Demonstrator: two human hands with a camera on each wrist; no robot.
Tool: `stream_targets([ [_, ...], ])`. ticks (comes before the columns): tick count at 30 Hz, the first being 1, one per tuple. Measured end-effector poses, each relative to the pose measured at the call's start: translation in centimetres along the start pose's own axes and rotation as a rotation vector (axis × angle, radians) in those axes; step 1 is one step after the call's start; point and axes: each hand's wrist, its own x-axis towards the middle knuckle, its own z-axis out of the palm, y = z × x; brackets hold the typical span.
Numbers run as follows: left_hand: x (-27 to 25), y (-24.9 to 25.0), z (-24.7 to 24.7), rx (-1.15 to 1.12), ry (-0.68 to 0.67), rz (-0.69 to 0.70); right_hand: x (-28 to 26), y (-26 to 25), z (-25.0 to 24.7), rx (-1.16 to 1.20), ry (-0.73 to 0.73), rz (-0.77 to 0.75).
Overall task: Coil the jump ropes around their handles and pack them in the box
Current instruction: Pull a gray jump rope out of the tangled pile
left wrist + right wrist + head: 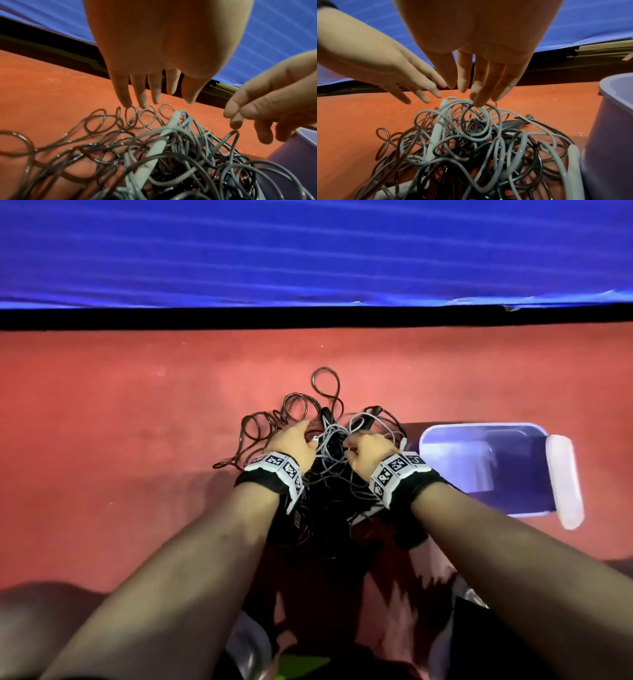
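A tangle of jump ropes (329, 440) lies on the red surface: pale grey cords (481, 135) over dark cords (102, 121). A pale grey handle (161, 140) and a dark handle (513, 123) stick out of the pile. My left hand (298, 436) hovers over the left side with straight fingers (142, 97) just above the dark loops. My right hand (359, 446) reaches down on the right; one of its fingertips (477, 102) touches a grey loop. Neither hand holds anything. The purple box (486, 463) stands open to the right of the pile.
The box's pale lid (563, 481) leans at its right end. A second pale handle (573, 162) lies against the box wall (616, 121). A black edge (308, 318) and a blue sheet (308, 251) bound the far side. Bare red surface (102, 422) stretches left.
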Motion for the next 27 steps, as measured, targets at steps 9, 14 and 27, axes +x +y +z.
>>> stream_targets([
  [9, -0.3, 1.3, 1.7, 0.04, -0.025, 0.028, -1.8, 1.7, 0.3, 0.055, 0.071, 0.001],
  [14, -3.6, 4.3, -3.9, 0.148, -0.059, 0.206, -4.1, 0.1, -3.7, 0.13, 0.121, -0.082],
  [27, -20.1, 11.5, -16.5, -0.357, 0.294, 0.683, -14.3, -5.1, -10.9, 0.53, 0.41, -0.268],
])
